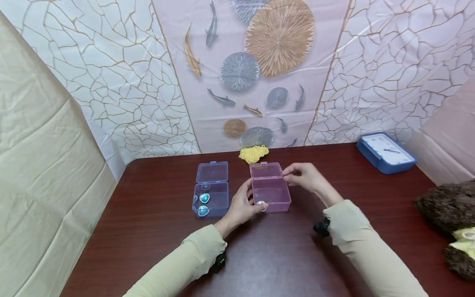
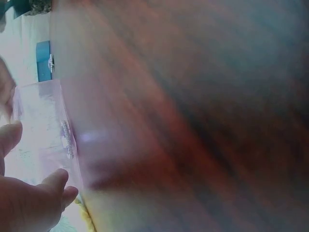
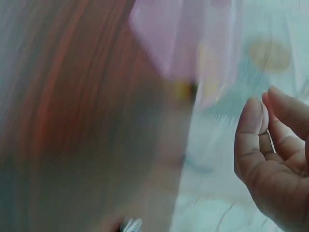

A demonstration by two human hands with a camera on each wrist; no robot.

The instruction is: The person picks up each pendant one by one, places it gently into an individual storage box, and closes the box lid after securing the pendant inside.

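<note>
The left hand holds the pink box at its left side, thumb over the front wall, probably to steady so light a container on the surface. A white-rimmed gem shows at that front corner, beside the thumb. The right hand's grip is pressed together, nothing visible between the fingertips, just beside the hinge. The lid leans back, apparently keeping the opening accessible, like the neighbouring blue box.
</note>
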